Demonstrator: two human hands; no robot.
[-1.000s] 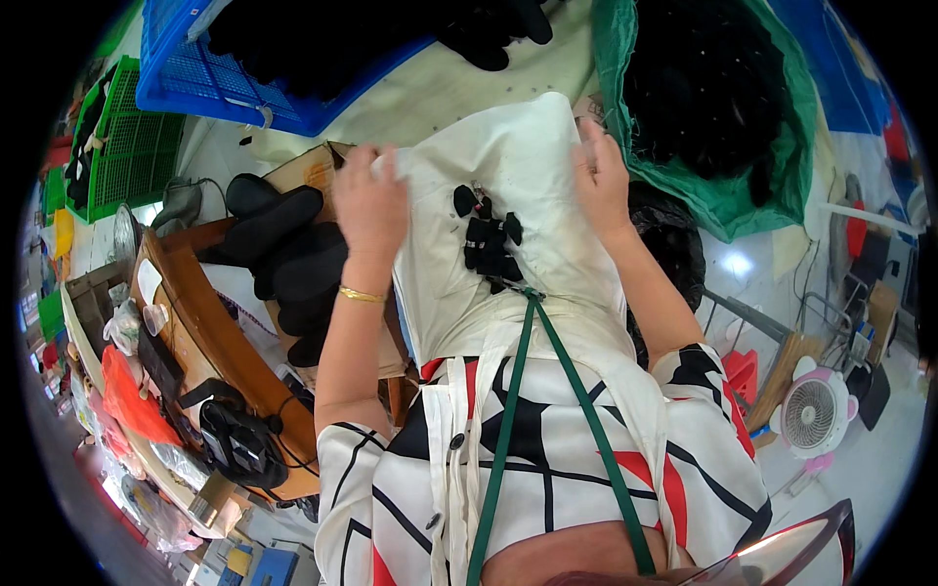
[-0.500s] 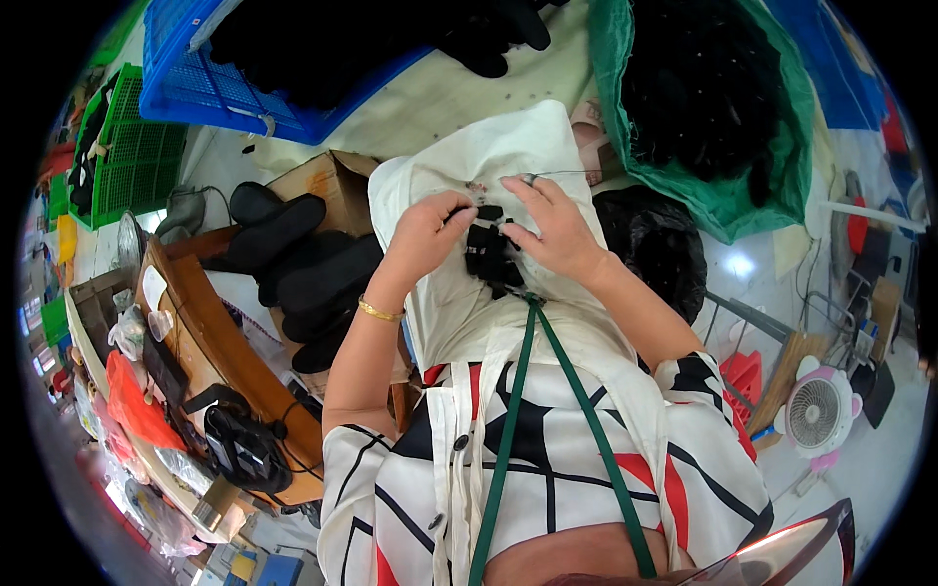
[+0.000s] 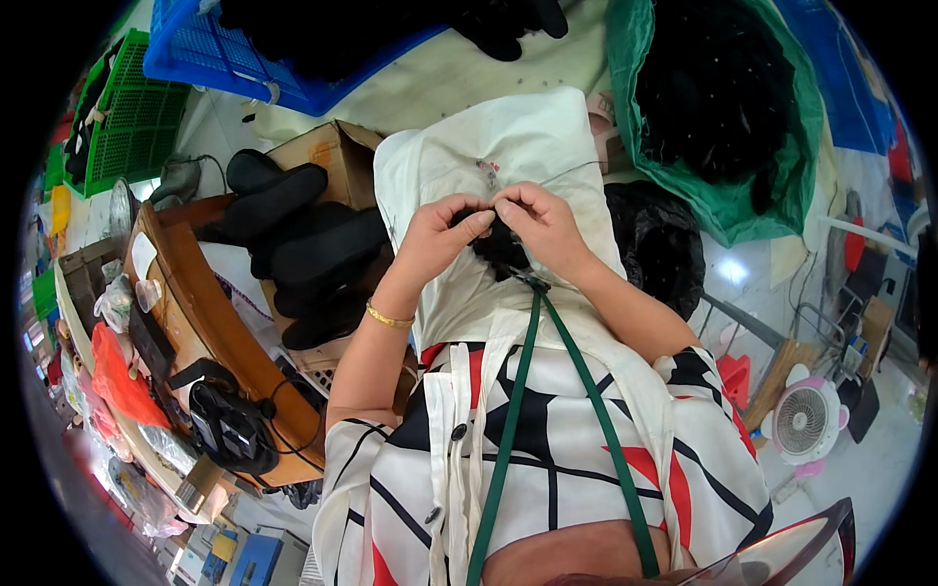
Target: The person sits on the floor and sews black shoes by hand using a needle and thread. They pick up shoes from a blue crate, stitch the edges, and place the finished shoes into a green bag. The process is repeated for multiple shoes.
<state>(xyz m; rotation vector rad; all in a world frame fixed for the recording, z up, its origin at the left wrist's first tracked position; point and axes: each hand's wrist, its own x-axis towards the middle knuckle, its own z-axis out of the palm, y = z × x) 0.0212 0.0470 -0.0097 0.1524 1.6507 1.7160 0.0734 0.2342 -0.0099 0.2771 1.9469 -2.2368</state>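
Observation:
My left hand (image 3: pixel 442 232) and my right hand (image 3: pixel 543 229) meet fingertip to fingertip above my lap. Both are pinched closed on a small black piece of fabric, mostly covered by the fingers. Under them, more black pieces (image 3: pixel 498 252) lie in a small heap on the white cloth (image 3: pixel 430 151) spread over my lap. A green cord (image 3: pixel 518 376) runs down my front to a small dark metal tool (image 3: pixel 529 279) by the heap; its kind is unclear. Beyond my fingers, a few reddish and dark specks (image 3: pixel 488 168) mark the cloth, and a thin dark thread crosses its right side.
At my left, black shoe-shaped pieces (image 3: pixel 327 244) pile beside a cardboard box (image 3: pixel 337 161) and a wooden table (image 3: pixel 230 322). Ahead stands a blue crate (image 3: pixel 283 88) of black items. A green sack (image 3: pixel 718 220), a black bag (image 3: pixel 657 244) and a fan (image 3: pixel 806 418) are on the right.
My hands have come together; the right hand, spread out before with its fingers apart, now pinches beside the left. The view has shifted slightly.

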